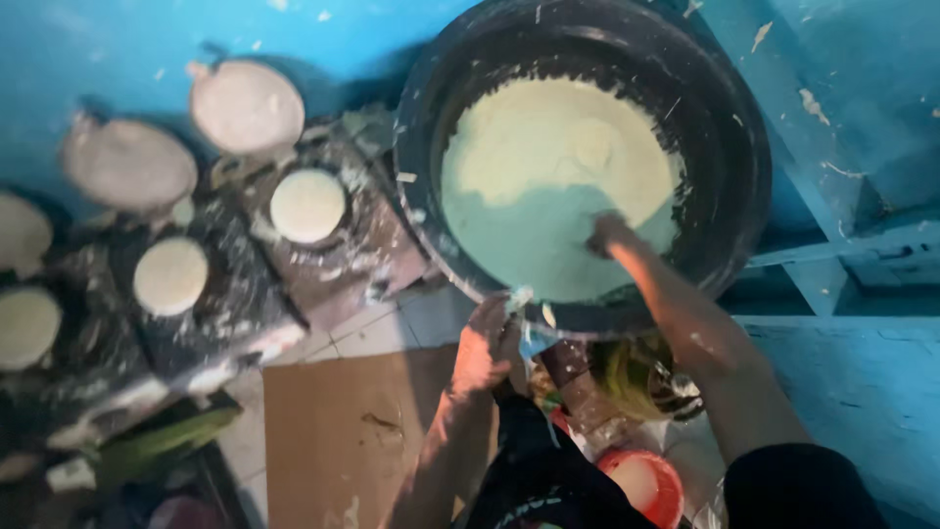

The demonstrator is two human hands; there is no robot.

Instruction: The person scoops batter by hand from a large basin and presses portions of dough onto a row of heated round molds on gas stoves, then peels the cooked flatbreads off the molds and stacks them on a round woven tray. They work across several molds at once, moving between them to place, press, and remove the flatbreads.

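At the upper centre of the frame stands a large black tub [744,186], its inside smeared and filled with pale cream batter [548,167]. The right hand [607,235] is sunk into the batter near its lower edge, fingers buried, so I cannot tell whether its grip is open or closed. The left hand [485,343] rests on the tub's near rim, its grip seemingly closed over the edge, though blur makes this uncertain. At the left, round moulds [308,206] hold pale discs. A brown cardboard sheet [343,431] lies at lower centre, an orange bowl [646,485] at lower right.
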